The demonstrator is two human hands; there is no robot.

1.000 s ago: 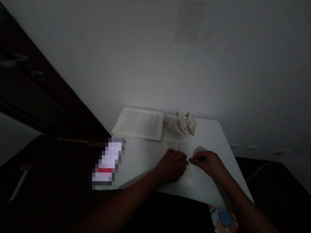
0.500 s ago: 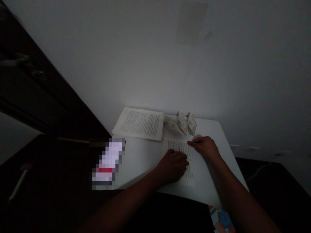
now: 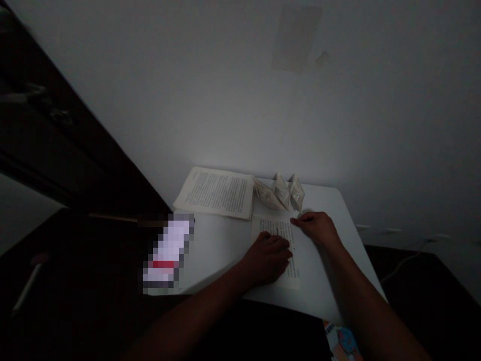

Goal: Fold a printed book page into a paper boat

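Observation:
A printed sheet of paper [image 3: 293, 271] lies on the white table [image 3: 210, 250] in front of me. My left hand [image 3: 267, 256] rests palm down across its middle, fingers loosely spread, covering part of the text. At the sheet's far right corner, my right hand [image 3: 319, 228] has thumb and fingers pinched together on the paper's edge. Just beyond the sheet stand three folded paper shapes [image 3: 281, 190], like small boats, side by side. To their left is a stack of loose printed pages [image 3: 218, 193].
A pixelated phone-like object [image 3: 169, 248] lies at the table's left edge. Behind the table rises a pale wall [image 3: 225, 100], with a dark door [image 3: 75, 130] to the left. Something with a colourful print [image 3: 343, 341] shows below the near edge.
Both hands and the sheet stay in nearly the same place. Only a slight shift of the camera shows.

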